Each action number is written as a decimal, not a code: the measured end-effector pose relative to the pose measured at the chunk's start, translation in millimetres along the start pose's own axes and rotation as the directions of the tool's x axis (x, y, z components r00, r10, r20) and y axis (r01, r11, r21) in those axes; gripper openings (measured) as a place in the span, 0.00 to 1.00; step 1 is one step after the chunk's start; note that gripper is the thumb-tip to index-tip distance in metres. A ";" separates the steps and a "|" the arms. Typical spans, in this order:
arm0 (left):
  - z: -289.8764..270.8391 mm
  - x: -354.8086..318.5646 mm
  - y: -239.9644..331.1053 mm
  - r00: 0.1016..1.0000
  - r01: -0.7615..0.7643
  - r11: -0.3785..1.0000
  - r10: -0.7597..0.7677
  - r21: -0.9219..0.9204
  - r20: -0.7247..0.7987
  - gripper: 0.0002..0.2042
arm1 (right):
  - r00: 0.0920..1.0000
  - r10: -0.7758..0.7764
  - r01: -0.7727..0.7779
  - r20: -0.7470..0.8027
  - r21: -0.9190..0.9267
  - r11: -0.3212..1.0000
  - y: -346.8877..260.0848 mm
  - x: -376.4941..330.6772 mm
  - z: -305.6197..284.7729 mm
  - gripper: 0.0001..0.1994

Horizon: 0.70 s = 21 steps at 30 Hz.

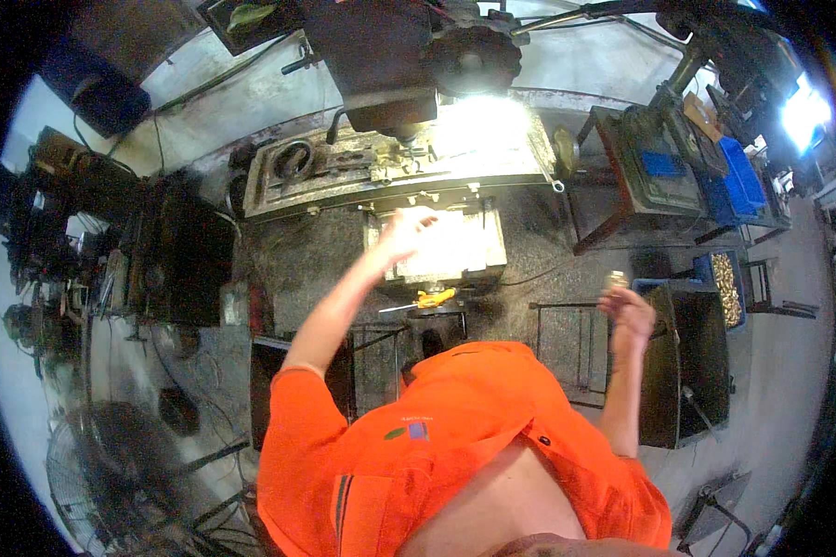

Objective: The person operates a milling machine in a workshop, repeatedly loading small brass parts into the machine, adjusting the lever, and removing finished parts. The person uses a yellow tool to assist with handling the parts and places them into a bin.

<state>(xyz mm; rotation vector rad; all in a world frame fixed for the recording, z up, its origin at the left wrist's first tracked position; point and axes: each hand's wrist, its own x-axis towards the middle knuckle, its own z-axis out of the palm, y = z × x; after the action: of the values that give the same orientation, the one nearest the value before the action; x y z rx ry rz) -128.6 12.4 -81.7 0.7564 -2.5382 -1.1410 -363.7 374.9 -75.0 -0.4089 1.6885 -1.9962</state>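
My left hand (402, 232) is raised toward the front of the grey milling machine table (344, 181), blurred, with its fingers apart and nothing visible in it. My right hand (627, 311) is held out to the right, pinching a small brass-coloured cylindrical part (614, 278) between its fingertips. Under the table sits the machine's pale knee block (464, 251), with a yellow-handled lever (434, 299) below it. The dark machine head (390, 65) hangs above the table beside a bright lamp glare (483, 125).
A blue crate of brass parts (729, 288) stands right of my right hand, next to a dark bin (687, 362). Blue bins (738, 181) rest on a metal stand at upper right. A dark cabinet (181, 251) stands left, a floor fan (111, 483) at lower left.
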 end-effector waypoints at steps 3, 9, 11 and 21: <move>-47.3 29.8 -60.1 0.963 0.259 0.953 -0.242 0.157 -0.119 0.11 | 0.951 -0.156 0.070 -0.266 -0.306 0.949 -24.8 17.7 -71.9 0.10; -77.5 76.6 -80.6 0.965 0.168 0.909 -0.071 0.382 -0.254 0.13 | 0.850 -0.190 -0.160 -0.491 -0.584 0.796 -18.2 42.7 -201.0 0.12; -70.2 98.5 -79.7 0.969 0.144 0.878 -0.033 0.456 -0.243 0.13 | 0.885 -0.178 -0.226 -0.431 -0.732 0.643 1.5 47.8 -269.7 0.12; -35.5 149.5 -124.1 0.992 0.080 0.753 0.006 0.654 -0.129 0.09 | 0.978 0.104 -0.196 -0.183 -0.971 0.137 30.7 47.6 -329.3 0.11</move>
<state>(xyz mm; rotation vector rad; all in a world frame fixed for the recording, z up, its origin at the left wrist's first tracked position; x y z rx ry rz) -193.9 -161.6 -148.6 0.9890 -2.8210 -0.1399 -570.1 619.3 -171.6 -0.5336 2.7889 -0.3762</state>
